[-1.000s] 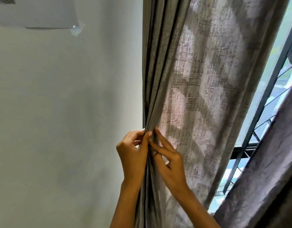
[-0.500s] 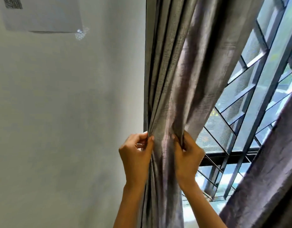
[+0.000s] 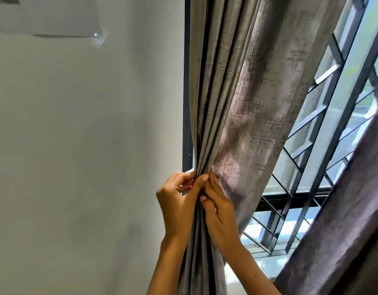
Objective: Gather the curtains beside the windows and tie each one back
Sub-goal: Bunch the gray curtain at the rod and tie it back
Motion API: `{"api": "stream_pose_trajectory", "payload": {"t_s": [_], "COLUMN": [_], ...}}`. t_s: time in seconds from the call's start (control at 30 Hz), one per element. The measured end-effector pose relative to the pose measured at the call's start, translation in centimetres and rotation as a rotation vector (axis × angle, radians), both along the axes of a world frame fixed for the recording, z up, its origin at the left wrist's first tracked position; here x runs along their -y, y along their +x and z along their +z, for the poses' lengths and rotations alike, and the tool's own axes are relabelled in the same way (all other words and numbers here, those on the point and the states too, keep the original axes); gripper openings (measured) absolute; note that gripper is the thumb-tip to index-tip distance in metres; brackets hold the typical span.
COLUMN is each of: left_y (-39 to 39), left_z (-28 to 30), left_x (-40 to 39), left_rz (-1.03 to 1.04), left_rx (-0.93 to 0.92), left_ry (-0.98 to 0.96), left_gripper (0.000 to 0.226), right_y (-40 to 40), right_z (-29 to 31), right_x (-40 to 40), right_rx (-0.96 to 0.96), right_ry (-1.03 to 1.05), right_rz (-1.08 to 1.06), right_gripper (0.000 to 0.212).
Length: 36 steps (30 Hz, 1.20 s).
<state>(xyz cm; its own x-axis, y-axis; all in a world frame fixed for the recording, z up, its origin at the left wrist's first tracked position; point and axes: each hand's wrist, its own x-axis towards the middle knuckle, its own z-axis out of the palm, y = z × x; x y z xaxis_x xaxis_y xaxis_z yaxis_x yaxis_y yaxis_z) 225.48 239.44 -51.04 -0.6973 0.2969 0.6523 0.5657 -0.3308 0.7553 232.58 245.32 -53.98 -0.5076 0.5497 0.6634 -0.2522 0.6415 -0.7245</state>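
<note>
A grey textured curtain (image 3: 243, 86) hangs beside the window's left frame, bunched into narrow pleats at hand height. My left hand (image 3: 177, 203) pinches the gathered pleats between thumb and fingers on the wall side. My right hand (image 3: 220, 211) presses against the folds from the window side, its fingers curled into the fabric and touching my left thumb. Below the hands the curtain drops in a tight bundle. A second grey curtain (image 3: 341, 220) fills the lower right corner. No tie-back is visible.
A plain white wall (image 3: 88, 156) takes up the left half, with a taped paper sheet (image 3: 47, 15) at the top left. The dark window frame (image 3: 187, 92) stands next to the curtain, and a metal grille (image 3: 311, 128) covers the panes.
My right hand has moved left from the curtain's outer edge, bringing another fold against my left hand. The left hand has kept its pinch.
</note>
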Motion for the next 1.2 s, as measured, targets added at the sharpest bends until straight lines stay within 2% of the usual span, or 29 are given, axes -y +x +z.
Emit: {"api": "stream_pose_trajectory", "payload": {"t_s": [0.17, 0.27, 0.37, 0.4, 0.47, 0.53, 0.6, 0.63, 0.7, 0.8, 0.87, 1.0, 1.13, 1.2], "left_y": [-0.1, -0.4, -0.6, -0.5, -0.4, -0.3, -0.3, -0.4, -0.6, -0.7, -0.7, -0.8, -0.8, -0.9], "left_z": [0.0, 0.2, 0.5, 0.5, 0.5, 0.4, 0.2, 0.2, 0.1, -0.1, -0.2, -0.5, -0.3, -0.3], "left_x": [-0.1, -0.3, -0.4, -0.4, -0.4, -0.4, -0.4, -0.4, -0.5, -0.7, -0.8, -0.9, -0.8, -0.8], "left_rz": [-0.022, 0.033, 0.079, 0.073, 0.041, 0.008, -0.015, -0.021, -0.016, 0.029, 0.054, 0.051, 0.04, 0.034], "left_rx": [-0.013, -0.051, -0.124, -0.132, -0.131, -0.133, -0.134, -0.132, -0.128, -0.127, -0.133, -0.139, -0.122, -0.118], "left_ry": [-0.026, -0.035, -0.048, -0.044, -0.026, -0.011, -0.007, -0.005, -0.008, -0.019, -0.025, -0.061, -0.068, -0.069], "left_gripper": [0.033, 0.027, 0.024, 0.024, 0.023, 0.022, 0.022, 0.023, 0.029, 0.032, 0.033, 0.032, 0.03, 0.029], "right_y": [0.3, 0.3, 0.1, 0.1, 0.0, 0.0, 0.0, 0.0, 0.1, 0.4, 0.5, 1.0, 1.6, 1.6], "right_z": [0.3, 0.4, 0.2, 0.3, 0.5, 0.9, 1.5, 1.8, 2.2, 1.9, 1.2, 0.3, 0.1, 0.2], "right_x": [-0.7, -1.1, -2.2, -2.6, -3.8, -4.9, -5.4, -5.4, -5.2, -4.0, -3.2, -2.7, -3.7, -3.6], "right_rx": [-0.048, -0.049, -0.085, -0.088, -0.094, -0.089, -0.09, -0.12, -0.213, -0.288, -0.306, -0.273, -0.245, -0.219], "right_ry": [-0.065, -0.062, -0.011, -0.018, -0.103, -0.186, -0.244, -0.287, -0.325, -0.256, -0.209, -0.193, -0.021, 0.047], "right_rz": [-0.011, 0.022, -0.183, -0.291, -0.392, -0.329, -0.268, -0.226, -0.184, -0.316, -0.428, -0.427, -0.603, -0.608], "right_gripper": [0.047, 0.04, 0.039, 0.044, 0.07, 0.089, 0.095, 0.092, 0.072, 0.038, 0.027, 0.041, 0.043, 0.048]}}
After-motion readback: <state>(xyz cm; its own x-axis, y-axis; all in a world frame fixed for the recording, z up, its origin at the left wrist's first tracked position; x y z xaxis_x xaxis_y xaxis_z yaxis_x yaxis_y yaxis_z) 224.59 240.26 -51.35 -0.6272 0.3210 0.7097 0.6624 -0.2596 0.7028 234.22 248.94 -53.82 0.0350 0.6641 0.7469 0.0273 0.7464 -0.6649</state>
